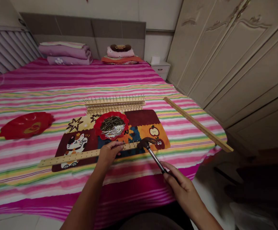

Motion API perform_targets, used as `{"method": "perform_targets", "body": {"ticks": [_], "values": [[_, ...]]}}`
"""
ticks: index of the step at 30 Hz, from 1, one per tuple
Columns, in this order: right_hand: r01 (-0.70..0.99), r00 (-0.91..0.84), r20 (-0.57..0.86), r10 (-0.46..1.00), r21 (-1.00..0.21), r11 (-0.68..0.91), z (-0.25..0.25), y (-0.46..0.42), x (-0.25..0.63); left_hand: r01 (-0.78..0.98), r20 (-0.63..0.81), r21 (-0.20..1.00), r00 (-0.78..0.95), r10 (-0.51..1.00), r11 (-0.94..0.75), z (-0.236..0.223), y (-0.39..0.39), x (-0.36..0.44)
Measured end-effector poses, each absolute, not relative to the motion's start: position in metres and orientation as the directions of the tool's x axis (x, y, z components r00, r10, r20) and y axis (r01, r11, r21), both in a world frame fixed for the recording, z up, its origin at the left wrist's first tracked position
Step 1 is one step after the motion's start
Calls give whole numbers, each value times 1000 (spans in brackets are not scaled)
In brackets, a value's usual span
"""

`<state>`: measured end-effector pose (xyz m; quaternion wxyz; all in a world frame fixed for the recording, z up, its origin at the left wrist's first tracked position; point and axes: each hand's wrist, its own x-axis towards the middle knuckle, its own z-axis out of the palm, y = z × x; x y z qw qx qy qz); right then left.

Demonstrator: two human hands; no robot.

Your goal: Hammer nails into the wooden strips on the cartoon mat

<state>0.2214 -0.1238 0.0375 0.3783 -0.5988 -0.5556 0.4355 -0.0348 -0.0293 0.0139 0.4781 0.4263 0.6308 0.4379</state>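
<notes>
My right hand (180, 185) grips the handle of a hammer (150, 150), whose dark head rests near the right end of a long wooden strip (81, 156). The strip lies across a colourful cartoon mat (150, 127) on the striped bed. My left hand (110, 151) is pinched at the strip, fingers closed on something small I cannot make out. Just behind it sits a red plate of small nails (112, 126).
A stack of wooden strips studded with nails (116, 103) lies behind the plate. A bare wooden strip (196, 123) runs diagonally at the right bed edge. An empty red plate (26, 124) lies left. Folded bedding (65, 52) is at the headboard; wardrobes (236, 57) stand right.
</notes>
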Motion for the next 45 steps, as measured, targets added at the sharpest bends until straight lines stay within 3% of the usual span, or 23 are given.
{"method": "perform_targets", "body": {"ticks": [5,20,30,38,45], "values": [[322,4,-83,997,-943,-80,36,-123,221,160,-198,957,-254,947,243,4,-29,-29],[336,-23,-65,998,-941,-53,37,-121,218,471,-45,868,-241,969,157,3,-33,-27],[440,-190,80,978,-884,158,50,-109,197,704,172,709,-116,978,-41,-1,-38,-20],[475,-290,95,952,-849,230,47,-106,192,751,162,659,-80,984,-48,-4,-38,-21],[465,-155,101,983,-870,163,54,-106,199,627,41,775,-168,985,74,6,-33,-29]]}}
